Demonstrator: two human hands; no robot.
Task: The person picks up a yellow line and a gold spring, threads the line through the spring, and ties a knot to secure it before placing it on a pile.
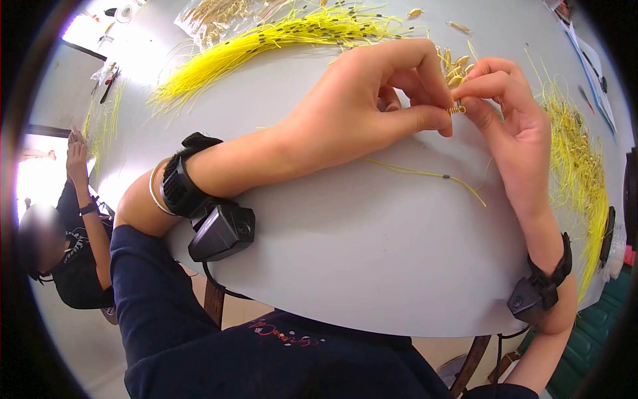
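My left hand (pixel 372 100) pinches a small gold wire coil (pixel 456 110) between thumb and index finger. From the right, my right hand (pixel 508 110) closes thumb and fingertips at the coil's other side, where a small ring shows. The two hands nearly meet over the grey table (pixel 345 246). A thin yellow cord (pixel 412 171) with a small dark bead trails out below my left hand. Just behind the fingertips lie several gold spindle-shaped pieces (pixel 454 66).
A long bundle of yellow cords (pixel 246 53) with dark beads lies at the back left, beside a plastic bag (pixel 212 20). More yellow cords with gold pieces (pixel 575 153) line the right side. Another person (pixel 73 246) sits at the far left.
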